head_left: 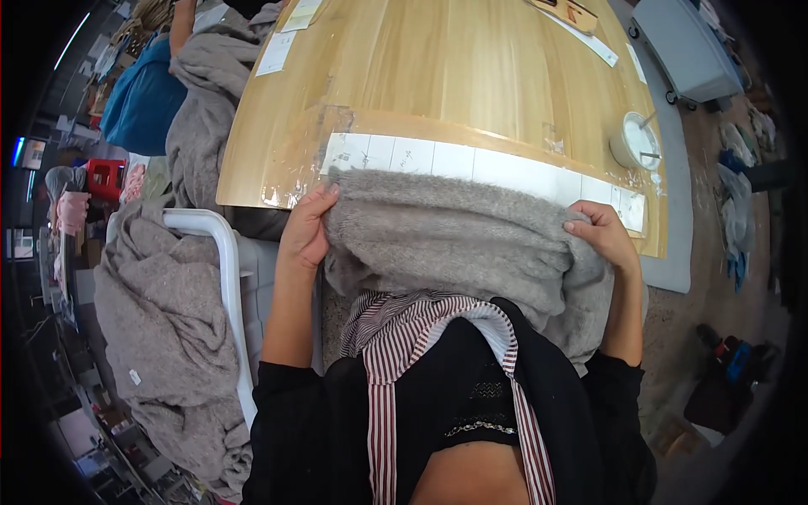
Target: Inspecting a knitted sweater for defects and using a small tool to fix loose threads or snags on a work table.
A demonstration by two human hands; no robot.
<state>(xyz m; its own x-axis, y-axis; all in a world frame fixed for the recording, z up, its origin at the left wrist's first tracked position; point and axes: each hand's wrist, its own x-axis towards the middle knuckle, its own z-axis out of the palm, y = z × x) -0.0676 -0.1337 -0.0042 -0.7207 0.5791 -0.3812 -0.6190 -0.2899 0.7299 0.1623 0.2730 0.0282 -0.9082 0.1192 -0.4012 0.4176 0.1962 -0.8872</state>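
A fuzzy grey knitted piece (446, 219) is stretched between my hands at the near edge of the wooden table (438, 67). My left hand (310, 225) pinches its upper left corner. My right hand (603, 234) grips its right side, thumb on top. The fabric's top edge lies along a white paper strip (454, 160) marked with lines, which is taped to the table. Below that, the knit hangs in folds over the edge toward my striped apron (396, 370).
Left of me, a grey plastic bin (223, 244) holds a heap of grey knitwear (168, 311). A white tub (633, 141) with tools stands at the table's right. A wheeled grey cart (686, 50) is at the far right. Another person's arm (181, 25) shows beyond the table's left side.
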